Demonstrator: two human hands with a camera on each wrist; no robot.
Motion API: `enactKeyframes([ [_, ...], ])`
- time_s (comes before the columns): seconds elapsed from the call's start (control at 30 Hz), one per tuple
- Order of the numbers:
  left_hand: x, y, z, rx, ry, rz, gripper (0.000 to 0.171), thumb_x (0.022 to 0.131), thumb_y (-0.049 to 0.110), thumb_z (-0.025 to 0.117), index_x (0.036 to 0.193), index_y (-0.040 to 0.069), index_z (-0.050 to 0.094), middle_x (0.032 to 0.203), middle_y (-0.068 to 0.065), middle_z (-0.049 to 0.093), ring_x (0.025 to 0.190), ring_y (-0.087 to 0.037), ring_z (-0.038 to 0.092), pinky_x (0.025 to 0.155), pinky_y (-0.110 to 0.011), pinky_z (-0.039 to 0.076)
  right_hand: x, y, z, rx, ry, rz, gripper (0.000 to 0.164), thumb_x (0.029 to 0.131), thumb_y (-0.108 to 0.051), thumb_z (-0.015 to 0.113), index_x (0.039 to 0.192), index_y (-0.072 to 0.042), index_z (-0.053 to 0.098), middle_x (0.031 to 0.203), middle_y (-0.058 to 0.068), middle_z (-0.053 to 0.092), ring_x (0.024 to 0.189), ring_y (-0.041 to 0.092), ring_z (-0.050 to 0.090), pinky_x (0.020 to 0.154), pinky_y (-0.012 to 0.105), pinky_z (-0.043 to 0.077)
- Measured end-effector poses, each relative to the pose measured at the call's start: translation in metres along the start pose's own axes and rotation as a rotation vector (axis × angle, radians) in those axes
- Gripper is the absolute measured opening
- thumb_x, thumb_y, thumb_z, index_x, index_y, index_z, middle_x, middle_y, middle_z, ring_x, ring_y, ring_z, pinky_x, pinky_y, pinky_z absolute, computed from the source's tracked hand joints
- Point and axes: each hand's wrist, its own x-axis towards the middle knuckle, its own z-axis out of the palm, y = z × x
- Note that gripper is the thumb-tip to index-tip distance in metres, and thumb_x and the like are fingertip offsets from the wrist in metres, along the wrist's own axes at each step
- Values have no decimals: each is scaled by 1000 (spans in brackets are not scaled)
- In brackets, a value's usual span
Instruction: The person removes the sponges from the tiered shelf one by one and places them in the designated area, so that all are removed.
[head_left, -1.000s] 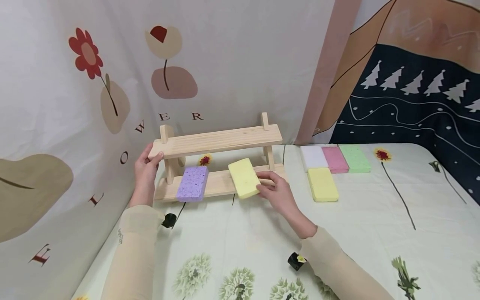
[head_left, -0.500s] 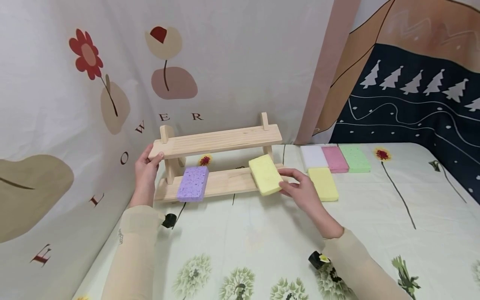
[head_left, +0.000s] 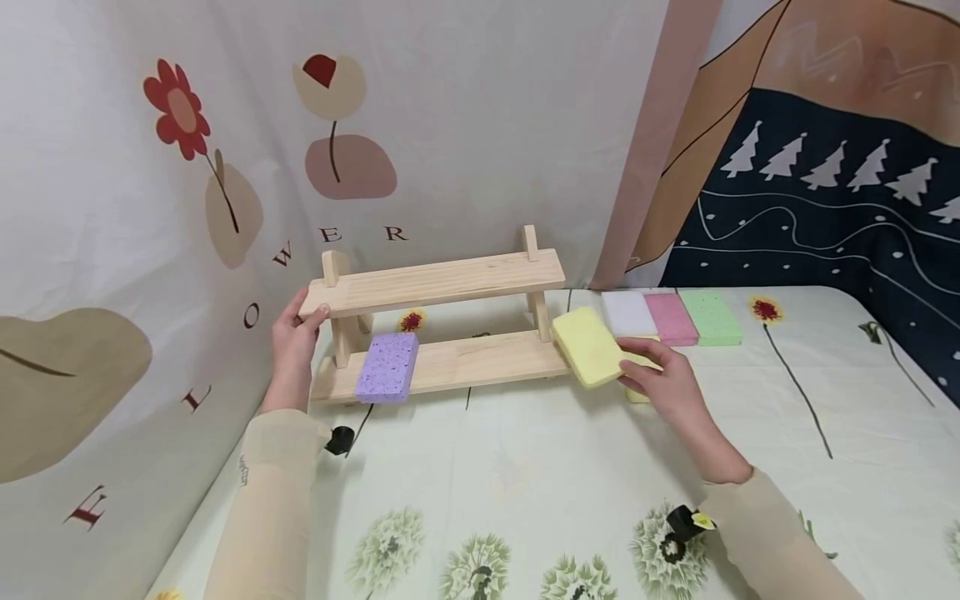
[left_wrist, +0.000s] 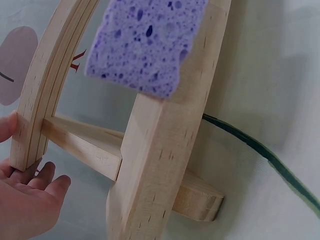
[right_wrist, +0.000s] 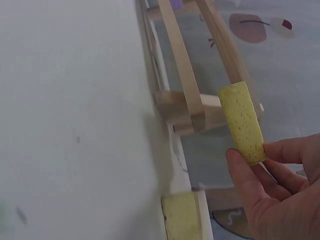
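My left hand [head_left: 294, 350] grips the left end of the upper board of a two-tier wooden rack [head_left: 442, 279], thumb on top and fingers below, as the left wrist view also shows. On the rack's lower board lies a purple speckled sponge [head_left: 387, 367], its near end jutting past the front edge. My right hand [head_left: 671, 387] pinches a yellow sponge [head_left: 587, 347] by its right edge, between thumb and fingers. This sponge is held tilted, just off the rack's right end. Behind the right hand, a second yellow sponge [right_wrist: 182, 215] lies on the table, mostly hidden in the head view.
White [head_left: 627, 312], pink [head_left: 671, 319] and green [head_left: 709, 317] sponges lie side by side on the table, right of the rack. A patterned cloth covers the tabletop [head_left: 480, 467]. Printed fabric hangs behind the rack [head_left: 465, 125] and on the left.
My right hand has carried the yellow sponge rightward, from over the rack's lower board to beyond its right end, now overlapping the other yellow sponge. The left hand keeps its grip on the rack.
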Motion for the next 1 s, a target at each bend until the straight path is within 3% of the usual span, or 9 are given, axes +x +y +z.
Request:
enactKeyframes([
  [0.13, 1, 0, -1, -9, 3, -7, 61, 101, 19, 58, 156, 25, 34, 165, -1, 29, 149, -12, 33, 125, -26, 25, -1, 5, -17, -8, 29, 1, 47, 100, -6, 57, 142, 8, 45, 140, 20, 50, 88, -13, 63, 80, 14, 58],
  [0.23, 1, 0, -1, -15, 6, -14, 60, 101, 19, 58, 156, 26, 34, 165, 0, 29, 149, -11, 33, 125, -26, 25, -2, 9, -29, 17, 52, -10, 46, 98, -6, 60, 140, 8, 48, 125, 0, 58, 86, -11, 65, 79, 14, 59],
  [0.37, 0, 1, -1, -9, 12, -11, 60, 101, 18, 58, 155, 26, 35, 165, 0, 29, 148, -12, 35, 125, -26, 26, -5, 14, -45, 70, 82, -37, 39, 96, -3, 63, 134, 2, 56, 107, -22, 59, 85, -9, 66, 77, 14, 59],
  [0.73, -1, 2, 1, -19, 13, -2, 59, 100, 17, 59, 155, 25, 37, 164, -1, 31, 146, -12, 39, 124, -26, 28, -13, 24, -78, 31, 146, -4, 30, 97, -9, 63, 126, -14, 63, 111, -22, 55, 89, -13, 63, 77, 12, 58],
  [1.0, 0, 2, 1, -10, 11, -9, 59, 101, 18, 59, 155, 26, 36, 165, 1, 29, 148, -13, 35, 125, -26, 26, -17, 31, -95, -76, 188, 30, 32, 99, -12, 61, 130, -12, 60, 106, -28, 52, 86, -15, 62, 76, 12, 58],
])
